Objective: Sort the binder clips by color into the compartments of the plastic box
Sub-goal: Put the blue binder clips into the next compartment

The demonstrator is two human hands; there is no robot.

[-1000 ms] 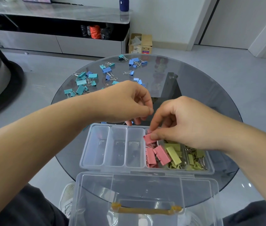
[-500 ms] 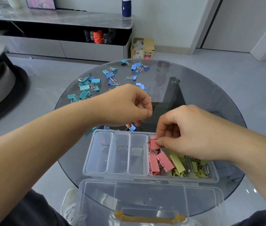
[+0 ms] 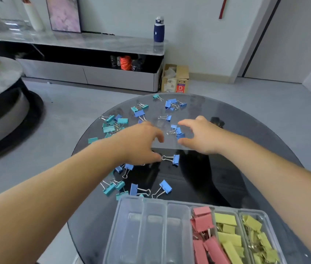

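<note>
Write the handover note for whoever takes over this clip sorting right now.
Left hand: open, empty, thumb beside a blue clip on the glass table.
Right hand: open, empty, fingers curled around a small blue cluster.
Plastic box: pink clips in the fourth compartment from the left, yellow clips in the two right ones, three left ones empty.
Done: pink and yellow.
Left: the blue clips and teal clips scattered on the table.
</note>
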